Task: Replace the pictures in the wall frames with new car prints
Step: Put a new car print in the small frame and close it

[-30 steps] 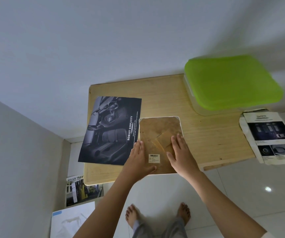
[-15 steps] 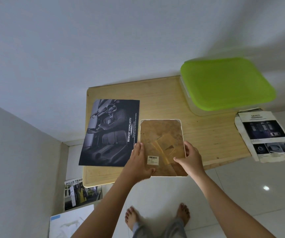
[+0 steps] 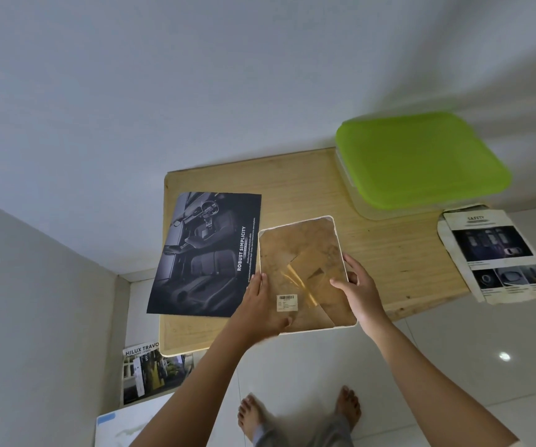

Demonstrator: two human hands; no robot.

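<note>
Down on the floor at the far left lies a brochure, with a white sheet nearer. On the table a dark print lies flat, just beside the frame, which is face down and overhangs the near edge. The left hand holds its left edge, fingers together, thumb across the back near the label. The right hand pinches the right edge, thumb on the back, fingers curled round. A green-lidded box sits at the far right corner, and a crumpled sheet lies past the table's end.

I noted both arms stretched forward. Left hand gripped the frame at its left edge, right hand its right edge, thumbs on top.
</note>
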